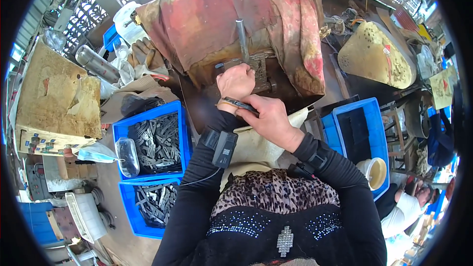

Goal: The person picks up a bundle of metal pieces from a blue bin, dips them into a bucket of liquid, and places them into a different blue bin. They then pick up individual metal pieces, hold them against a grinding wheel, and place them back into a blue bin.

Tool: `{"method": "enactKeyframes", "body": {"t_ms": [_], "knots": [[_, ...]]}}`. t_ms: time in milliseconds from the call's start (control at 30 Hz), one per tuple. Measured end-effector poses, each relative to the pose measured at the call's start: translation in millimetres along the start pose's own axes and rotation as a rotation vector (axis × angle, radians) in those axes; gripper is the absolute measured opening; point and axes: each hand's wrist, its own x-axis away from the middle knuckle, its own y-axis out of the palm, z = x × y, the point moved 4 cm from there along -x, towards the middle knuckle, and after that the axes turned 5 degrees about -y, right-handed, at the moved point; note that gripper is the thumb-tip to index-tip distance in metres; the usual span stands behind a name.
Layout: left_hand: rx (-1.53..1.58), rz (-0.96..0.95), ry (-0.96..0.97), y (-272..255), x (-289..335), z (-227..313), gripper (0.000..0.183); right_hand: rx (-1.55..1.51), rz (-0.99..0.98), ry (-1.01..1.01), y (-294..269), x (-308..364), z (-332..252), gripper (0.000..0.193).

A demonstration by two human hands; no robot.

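Note:
My left hand [235, 83] is closed, knuckles up, at the opening of a cloth-covered machine. Its curled fingers point down and away, so what they hold, if anything, is hidden. Just beyond it a round metal rod [242, 39] rises beside a dark, grimy metal block [259, 68]. Nearer to me, my right hand [270, 120] pinches a slim dark metal strip [240, 104] between thumb and fingers. The strip lies across my left wrist, and I cannot tell whether the two touch. A stained red and brown cloth [231, 15] drapes over the machine.
On the left, two blue bins [185, 138] [127, 212] hold many flat grey metal pieces. A blue bin [362, 106] with a cream pot [373, 173] stands right. Work gloves [146, 56] and a worn control box [56, 93] are at left. Another person [406, 212] sits far right.

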Motion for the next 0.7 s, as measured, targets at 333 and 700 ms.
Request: {"method": "enactKeyframes", "body": {"t_ms": [333,700], "knots": [[0.991,-0.392,-0.247,36.1,8.4,-15.2,0.030,-0.135,0.148,0.168,-10.2,-20.2,28.7,0.015],[1.693,-0.575,-0.061,-15.7,40.0,8.0,0.037,-0.180,0.181,0.262,-15.6,-34.3,49.3,0.022]]}}
